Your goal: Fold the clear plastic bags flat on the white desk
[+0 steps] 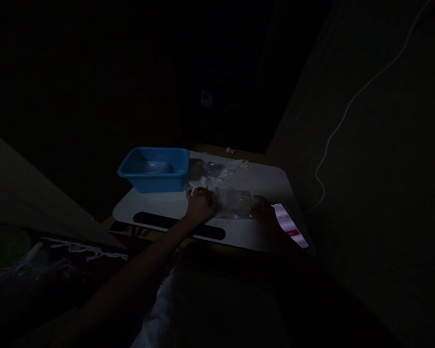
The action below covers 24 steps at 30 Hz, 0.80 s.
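A clear plastic bag lies on the white table between my two hands, with a paler rectangular patch in its upper part. My left hand has its fingers curled at the bag's left edge. At the right edge, my right hand pinches the plastic; this hand is very dark and partly in shadow. Beyond my left hand, crumpled clear plastic pieces and small white scraps are scattered. The dim light hides finer detail.
A blue plastic basin stands at the table's left, with something pale and clear inside. A lit phone lies at the right edge. A dark slot runs along the front. A white cable hangs along the right wall.
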Each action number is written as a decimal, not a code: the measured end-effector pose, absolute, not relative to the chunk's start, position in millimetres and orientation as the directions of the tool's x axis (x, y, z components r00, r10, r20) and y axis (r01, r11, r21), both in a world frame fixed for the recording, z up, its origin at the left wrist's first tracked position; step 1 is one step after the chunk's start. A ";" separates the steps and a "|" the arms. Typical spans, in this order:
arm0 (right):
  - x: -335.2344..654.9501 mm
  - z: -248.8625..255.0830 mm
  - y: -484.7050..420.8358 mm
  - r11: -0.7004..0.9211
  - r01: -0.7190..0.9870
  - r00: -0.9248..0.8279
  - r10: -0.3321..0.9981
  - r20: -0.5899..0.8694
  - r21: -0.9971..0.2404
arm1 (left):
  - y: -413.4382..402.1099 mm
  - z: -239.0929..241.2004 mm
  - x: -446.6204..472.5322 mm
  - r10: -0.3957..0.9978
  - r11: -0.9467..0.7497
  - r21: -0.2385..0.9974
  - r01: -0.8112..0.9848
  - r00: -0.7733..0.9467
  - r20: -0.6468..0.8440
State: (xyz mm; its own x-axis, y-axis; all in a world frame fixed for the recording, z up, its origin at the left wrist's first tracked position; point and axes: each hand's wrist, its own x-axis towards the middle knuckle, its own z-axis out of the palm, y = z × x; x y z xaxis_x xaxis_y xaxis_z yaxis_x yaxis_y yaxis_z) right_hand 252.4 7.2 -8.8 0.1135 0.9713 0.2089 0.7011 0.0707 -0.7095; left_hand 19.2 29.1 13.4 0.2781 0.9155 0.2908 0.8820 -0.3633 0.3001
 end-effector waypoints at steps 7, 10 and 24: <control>248.9 -11.5 8.7 0.053 0.750 0.145 0.959 0.242 -0.659 | 24.9 16.3 14.6 0.888 -0.377 0.238 0.895 0.276 0.368; 246.6 -10.1 8.2 0.020 0.762 0.170 0.958 0.229 -0.648 | 27.1 19.3 25.3 0.806 -0.570 0.239 0.786 0.480 0.345; 245.6 -15.3 7.8 0.023 0.740 0.186 0.953 0.237 -0.672 | 12.8 -2.9 38.7 0.851 -0.522 0.173 0.835 0.494 0.181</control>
State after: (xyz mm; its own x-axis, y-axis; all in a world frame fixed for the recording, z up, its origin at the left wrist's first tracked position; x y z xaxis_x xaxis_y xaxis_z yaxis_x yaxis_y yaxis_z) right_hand 245.6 7.8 -15.3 0.1861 0.9534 0.2373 0.7402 0.0228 -0.6720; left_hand 38.7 12.8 -2.9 0.4936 0.8506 0.1809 0.8353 -0.5217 0.1735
